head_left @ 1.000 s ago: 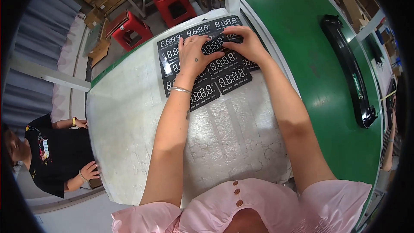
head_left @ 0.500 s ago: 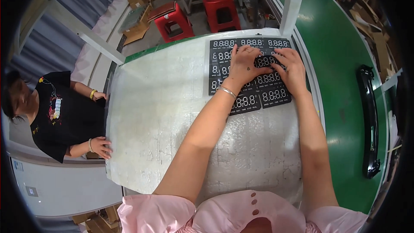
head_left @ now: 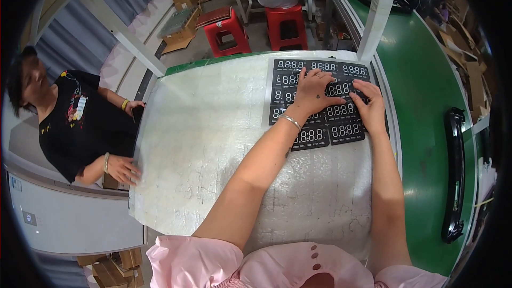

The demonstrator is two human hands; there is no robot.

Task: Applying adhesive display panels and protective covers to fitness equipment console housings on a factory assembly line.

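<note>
Black display overlay panels point(head_left: 349, 132) with white digit shapes lie in rows at the far right of the white-covered table, some overlapping. Between my hands, one display panel point(head_left: 338, 89) rests flat among the others. My left hand point(head_left: 313, 93) is over its left side, fingers spread, with the thumb along its lower edge. At its right end is my right hand point(head_left: 372, 108), thumb and fingers apart around the edge. Both hands touch or hover just over the panels; which of the two is hard to tell. The left palm hides parts of the panels underneath.
The white table covering point(head_left: 208, 138) is wrinkled. On the right runs a green work surface point(head_left: 421, 144) bearing a long black curved part point(head_left: 455, 176). A white post point(head_left: 378, 16) rises at the far right corner. Another person point(head_left: 80, 117) stands at the left edge; red stools point(head_left: 226, 32) stand beyond.
The panel between my hands was raised and bent; now it lies flat. My fingers have spread and the right hand has eased off it. The whole view has shifted slightly.
</note>
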